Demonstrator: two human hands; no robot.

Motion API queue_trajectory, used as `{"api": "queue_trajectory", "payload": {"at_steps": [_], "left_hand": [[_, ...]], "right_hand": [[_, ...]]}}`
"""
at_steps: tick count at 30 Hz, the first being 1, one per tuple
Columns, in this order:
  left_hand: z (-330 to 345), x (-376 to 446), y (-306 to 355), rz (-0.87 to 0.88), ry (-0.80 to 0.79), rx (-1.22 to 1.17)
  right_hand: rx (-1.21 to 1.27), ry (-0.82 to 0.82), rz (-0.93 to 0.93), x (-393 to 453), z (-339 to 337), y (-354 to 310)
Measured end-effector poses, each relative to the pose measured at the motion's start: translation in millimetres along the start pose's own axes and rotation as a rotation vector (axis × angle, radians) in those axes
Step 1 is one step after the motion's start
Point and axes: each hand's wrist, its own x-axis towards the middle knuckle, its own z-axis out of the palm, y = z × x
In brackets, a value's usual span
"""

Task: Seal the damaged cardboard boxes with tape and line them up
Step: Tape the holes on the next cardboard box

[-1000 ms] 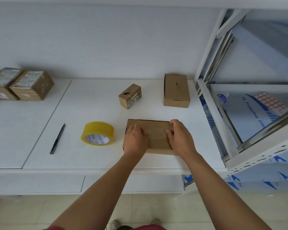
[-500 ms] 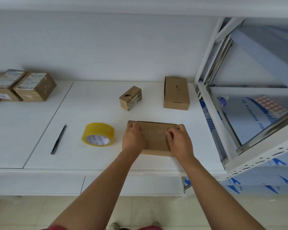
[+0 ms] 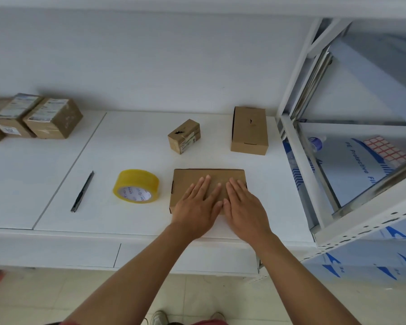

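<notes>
Two flat hands rest side by side on the lid of the flat cardboard box (image 3: pixel 197 181): the left hand (image 3: pixel 197 205) and the right hand (image 3: pixel 242 205) lie with fingers straight and together, palms down, curled round nothing. The box sits on the white worktop (image 3: pixel 136 127), just right of the yellow tape roll (image 3: pixel 136 186). Farther left of the roll lies a slim black cutter (image 3: pixel 82 191). Behind the roll stands a small torn box (image 3: pixel 184 136); right of that, a taller box (image 3: pixel 249 130) with a tear in its top. Well to the roll's left, at the wall, labelled boxes (image 3: pixel 53 118) stand in a row.

Judged from its look, the flat box is light, thin-walled corrugated board: stiff along its edges, yielding mid-panel, with a dry surface that offers fair grip. Whether tape already lies under the palms cannot be told. For carrying, the short ends are likely the best hold, thumbs on top, since pressure on the lid's middle may dent it.
</notes>
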Motion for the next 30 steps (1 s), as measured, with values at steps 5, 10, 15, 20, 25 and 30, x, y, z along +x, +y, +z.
{"api": "queue_trajectory", "payload": {"at_steps": [5, 10, 15, 20, 25, 30], "left_hand": [[3, 1, 3, -0.089, 0.015, 0.014], [-2, 0, 3, -0.081, -0.014, 0.001], [-2, 0, 4, -0.072, -0.001, 0.028], [-3, 0, 1, -0.053, 0.008, 0.021], [-2, 1, 2, -0.049, -0.013, 0.021], [-3, -2, -2, -0.026, -0.021, 0.017]], "right_hand": [[-0.006, -0.029, -0.004, 3, -2, 0], [0.023, -0.058, 0.012, 4, -2, -4], [-0.009, -0.071, 0.030, 5, -1, -4], [-0.075, -0.074, 0.011, 11, -5, -6], [-0.044, -0.097, -0.050, 9, -2, -1], [-0.038, -0.165, 0.016, 10, -4, -9]]}}
